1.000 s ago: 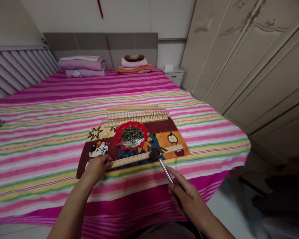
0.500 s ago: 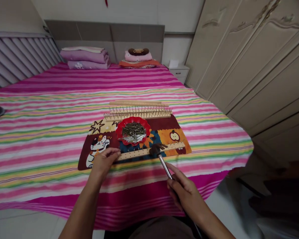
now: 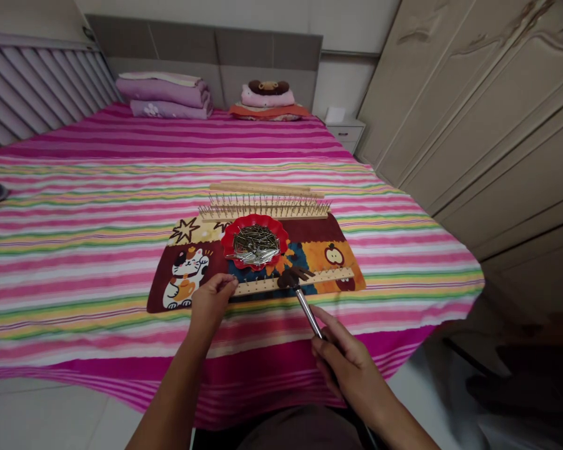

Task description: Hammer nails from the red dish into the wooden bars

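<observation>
My left hand (image 3: 214, 299) is closed at the left end of a narrow wooden strip (image 3: 261, 286), thumb and fingertips pinched together there. Whether a nail is also between those fingertips is too small to see. Several nails stand in the strip along its length. In my right hand (image 3: 344, 357) is a claw hammer (image 3: 308, 310) with a dark head and a shiny metal shaft. Its head lies over the middle of the strip and hides part of it. Just behind the strip, a red scalloped bowl (image 3: 225, 245) holds a heap of loose nails (image 3: 257, 242).
Beyond the bowl lie wooden strips (image 3: 267, 212) bristling with upright nails, and further plain strips (image 3: 262, 187). A patterned mat (image 3: 162, 294) lies beneath the work on a striped bedspread (image 3: 84, 262). Folded bedding (image 3: 164, 97) is stacked by the headboard; a wardrobe (image 3: 450, 125) stands right.
The camera view has shifted a little. My left hand has slid slightly right along the strip, and the hammer head has moved slightly left over it.
</observation>
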